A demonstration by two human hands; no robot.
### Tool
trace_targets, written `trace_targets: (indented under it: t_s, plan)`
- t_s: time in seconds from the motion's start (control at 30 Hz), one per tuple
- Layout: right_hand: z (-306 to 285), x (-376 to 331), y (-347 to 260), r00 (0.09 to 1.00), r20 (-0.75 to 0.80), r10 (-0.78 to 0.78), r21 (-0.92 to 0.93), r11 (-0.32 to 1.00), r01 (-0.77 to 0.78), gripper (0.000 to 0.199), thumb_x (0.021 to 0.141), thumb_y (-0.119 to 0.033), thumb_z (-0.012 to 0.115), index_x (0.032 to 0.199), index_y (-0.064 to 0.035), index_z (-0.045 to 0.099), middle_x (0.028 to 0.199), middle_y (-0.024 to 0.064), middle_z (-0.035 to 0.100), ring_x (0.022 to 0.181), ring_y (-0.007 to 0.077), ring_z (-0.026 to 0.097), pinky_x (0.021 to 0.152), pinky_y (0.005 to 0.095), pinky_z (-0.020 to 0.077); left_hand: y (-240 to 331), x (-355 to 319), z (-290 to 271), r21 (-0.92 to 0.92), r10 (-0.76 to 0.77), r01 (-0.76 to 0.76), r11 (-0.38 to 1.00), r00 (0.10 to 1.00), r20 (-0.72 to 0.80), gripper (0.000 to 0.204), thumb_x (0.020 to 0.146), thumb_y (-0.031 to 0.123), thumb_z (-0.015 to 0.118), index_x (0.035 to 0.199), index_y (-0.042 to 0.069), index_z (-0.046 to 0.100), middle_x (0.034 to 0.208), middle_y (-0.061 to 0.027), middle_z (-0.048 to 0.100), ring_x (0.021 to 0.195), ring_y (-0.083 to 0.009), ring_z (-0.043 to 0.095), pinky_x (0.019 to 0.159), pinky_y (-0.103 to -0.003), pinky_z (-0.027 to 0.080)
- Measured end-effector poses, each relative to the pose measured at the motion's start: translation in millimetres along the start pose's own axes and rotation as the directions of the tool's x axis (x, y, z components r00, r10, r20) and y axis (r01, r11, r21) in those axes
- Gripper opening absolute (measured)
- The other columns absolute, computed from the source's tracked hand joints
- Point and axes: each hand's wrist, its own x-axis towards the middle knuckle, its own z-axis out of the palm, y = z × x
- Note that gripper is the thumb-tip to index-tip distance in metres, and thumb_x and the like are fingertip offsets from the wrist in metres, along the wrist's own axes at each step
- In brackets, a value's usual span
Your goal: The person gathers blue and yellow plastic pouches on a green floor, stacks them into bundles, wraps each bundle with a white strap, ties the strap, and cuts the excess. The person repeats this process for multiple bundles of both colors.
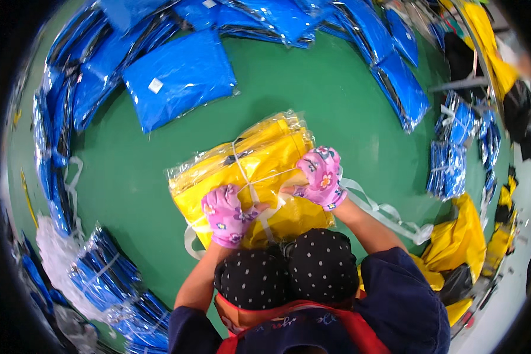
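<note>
A bundle of yellow folded packs in clear plastic point(271, 144) lies in front of my knees, with white plastic strapping point(242, 165) crossing over its top. My left hand point(229, 215), in a pink flowered glove, is closed on the strapping near the bundle's front. To its right, my right hand point(323, 177), gloved alike, grips another stretch of the same strapping above the bundle's right side. Between the two hands the strapping crosses, but I cannot make out whether it is knotted. A loose strap tail point(389, 213) trails from beside my right hand across the green floor.
One blue plastic-wrapped pack point(183, 76) lies flat beyond the bundle. Rows of blue packs point(360, 29) curve around the far and left sides. Tied blue bundles point(103, 265) sit at near left, more point(448, 168) at right. Yellow fabric point(457, 239) is heaped at near right.
</note>
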Motion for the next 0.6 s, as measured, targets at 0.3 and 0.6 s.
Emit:
trace_targets:
  t_s: [0.3,0.6]
  plan:
    - [19.0,-18.4,0.5,0.996,0.06,-0.072,0.035,0.997,0.07,0.044,0.064,-0.052,0.071,0.075,-0.0114,0.058,0.077,0.007,0.05,0.064,0.0258,0.049,0.065,0.0393,0.0389,5.2,-8.2,18.2,0.044,0.2,-0.198,0.979,0.979,-0.048,0.031,0.065,0.034,0.074,0.07,0.012,0.053,0.065,-0.0024,0.052,0.068,-0.0239,0.051,0.065,-0.04,0.038]
    - [-56.4,-104.6,12.2,0.826,0.539,-0.167,0.536,0.824,-0.183,0.02,0.079,-0.016,0.067,0.098,-0.0109,0.062,0.101,0.0102,0.06,0.089,0.0217,0.06,0.077,0.0283,0.0475,39.3,8.8,2.2,-0.015,0.316,-0.317,0.948,0.94,0.125,0.067,0.066,0.041,0.071,0.117,0.004,0.049,0.121,-0.0166,0.045,0.116,-0.0335,0.039,0.098,-0.05,0.027]
